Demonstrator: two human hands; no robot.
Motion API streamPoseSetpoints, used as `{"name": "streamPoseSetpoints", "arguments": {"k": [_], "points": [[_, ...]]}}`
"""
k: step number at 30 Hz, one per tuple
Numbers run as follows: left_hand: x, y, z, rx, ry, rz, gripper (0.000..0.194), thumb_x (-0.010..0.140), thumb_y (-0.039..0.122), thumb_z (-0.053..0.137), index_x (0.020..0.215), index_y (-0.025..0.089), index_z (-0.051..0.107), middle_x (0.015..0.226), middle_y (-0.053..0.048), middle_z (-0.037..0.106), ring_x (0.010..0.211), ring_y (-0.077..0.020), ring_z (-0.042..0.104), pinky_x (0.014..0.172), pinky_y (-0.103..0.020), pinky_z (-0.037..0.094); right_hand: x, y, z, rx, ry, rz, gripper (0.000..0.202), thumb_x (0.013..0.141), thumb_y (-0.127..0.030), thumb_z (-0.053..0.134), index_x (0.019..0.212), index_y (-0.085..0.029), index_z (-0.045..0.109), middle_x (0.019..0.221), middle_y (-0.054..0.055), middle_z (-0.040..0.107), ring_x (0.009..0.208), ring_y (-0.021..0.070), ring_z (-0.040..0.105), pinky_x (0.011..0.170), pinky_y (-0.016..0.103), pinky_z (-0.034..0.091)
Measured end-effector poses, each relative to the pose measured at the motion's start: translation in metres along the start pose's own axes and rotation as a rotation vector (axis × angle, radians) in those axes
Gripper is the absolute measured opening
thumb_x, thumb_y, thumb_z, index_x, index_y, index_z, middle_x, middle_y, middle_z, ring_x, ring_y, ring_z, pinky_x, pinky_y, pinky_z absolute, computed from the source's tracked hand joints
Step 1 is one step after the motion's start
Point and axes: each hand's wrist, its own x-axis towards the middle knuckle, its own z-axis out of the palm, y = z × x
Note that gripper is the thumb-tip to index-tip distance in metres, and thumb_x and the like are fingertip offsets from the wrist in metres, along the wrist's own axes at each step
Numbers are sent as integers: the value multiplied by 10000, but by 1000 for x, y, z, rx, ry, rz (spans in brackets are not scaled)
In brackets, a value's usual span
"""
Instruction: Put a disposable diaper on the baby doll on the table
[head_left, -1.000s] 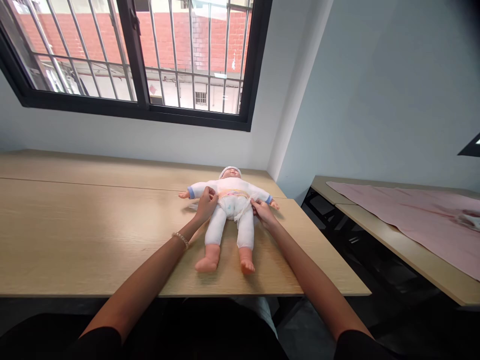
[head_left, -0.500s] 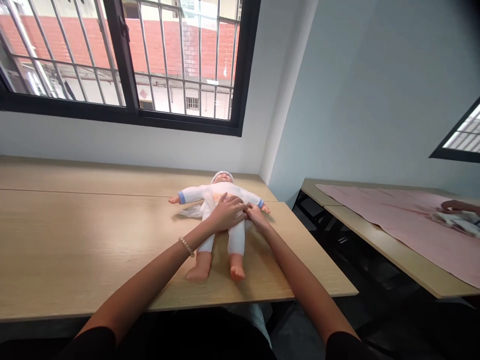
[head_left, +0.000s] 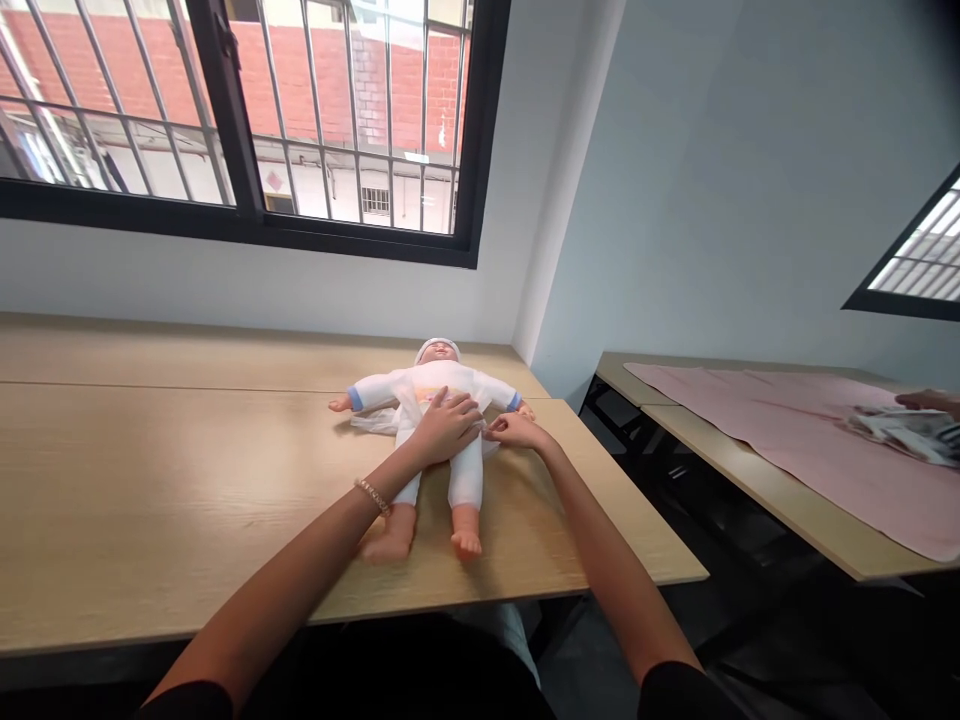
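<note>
A baby doll (head_left: 441,380) in a white suit with blue cuffs and a white cap lies on its back on the wooden table (head_left: 187,500), feet towards me. Thin white cloth (head_left: 377,421) spreads out at both sides of its hips. My left hand (head_left: 450,428) lies flat over the doll's lower belly, fingers stretched out and pressing the material there. At the doll's hip on the right, my right hand (head_left: 519,432) has thumb and fingers pinched together at the edge of the white cloth; the exact grip is too small to make out clearly.
A second table (head_left: 810,545) stands to the right across a gap, covered with a pink sheet (head_left: 757,400). Another person's hand (head_left: 926,400) rests by a crumpled patterned cloth (head_left: 900,430) there. A barred window (head_left: 360,130) is in the wall behind the doll.
My right hand has drawn slightly right, away from my left hand, its wrist swinging outward. My left hand stays on the belly. The view has shifted a little.
</note>
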Motion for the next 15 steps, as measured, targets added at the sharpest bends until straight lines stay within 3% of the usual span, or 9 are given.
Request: {"name": "streamPoseSetpoints", "arguments": {"k": [5, 8, 11, 15], "points": [[-1, 1, 1, 11, 18, 13, 272, 1030, 282, 416, 1071, 220, 678, 1233, -83, 677, 1284, -267, 531, 1164, -599, 249, -3, -7, 4, -145, -1, -57, 397, 729, -340, 770, 450, -191, 530, 431, -27, 479, 499, 114, 414, 543, 261, 251], [-1, 1, 1, 14, 35, 18, 275, 1031, 282, 413, 1057, 225, 681, 1218, -83, 680, 1279, -267, 529, 1162, -592, 251, -4, -8, 1, -71, 103, -8, 358, 708, -269, 794, 484, -189, 527, 486, -22, 542, 543, 117, 452, 554, 241, 286], [0, 2, 0, 33, 23, 18, 287, 1039, 287, 395, 1064, 219, 673, 1223, -84, 679, 1272, -263, 532, 1160, -579, 252, -6, -8, -5, 126, 188, -2, 285, 735, -286, 783, 572, -183, 573, 521, -12, 576, 594, 129, 517, 573, 219, 360], [-1, 4, -3, 25, 27, 27, 302, 1045, 282, 385, 1110, 211, 671, 1231, -94, 678, 1268, -274, 537, 1155, -582, 258, -10, -12, -9, 564, 172, 31, 183, 808, -276, 729, 744, -156, 606, 579, -11, 604, 551, 113, 556, 570, 218, 465]]}}
